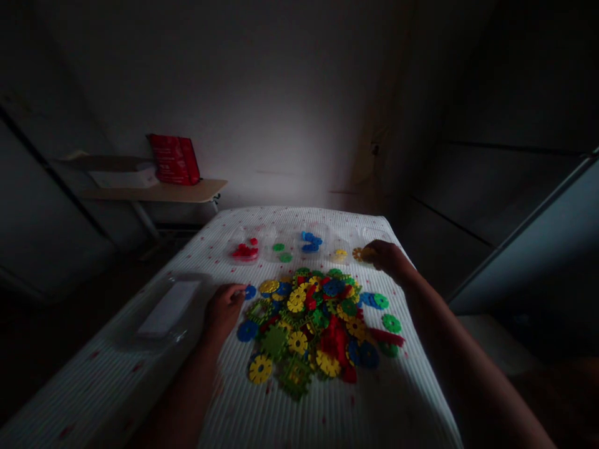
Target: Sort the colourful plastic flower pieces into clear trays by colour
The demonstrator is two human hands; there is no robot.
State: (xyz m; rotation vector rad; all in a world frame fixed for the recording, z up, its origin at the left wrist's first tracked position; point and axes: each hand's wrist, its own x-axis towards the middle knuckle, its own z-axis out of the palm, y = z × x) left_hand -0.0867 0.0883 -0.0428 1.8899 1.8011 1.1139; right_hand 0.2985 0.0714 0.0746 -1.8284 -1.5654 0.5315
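Observation:
My left hand [225,307] is at the left edge of a heap of plastic pieces, its fingertips closed on a blue notched disc [250,292]. My right hand [384,257] reaches over the far right of the table, fingers pinched on a yellow notched disc [358,254]. Between my arms lies the heap [297,342] of red, yellow, green and blue discs, square gear-like pieces and connectors. Behind it stand clear containers with red pieces [245,251], green discs [285,257], blue discs [311,242] and a yellow disc [340,254].
A clear plastic package [169,308] with a white sheet inside lies left of my left hand. The table wears a striped white cloth [253,411]. Beyond it, a side table [201,190] holds a red bag [174,159] and a white box [124,178]. The room is dim.

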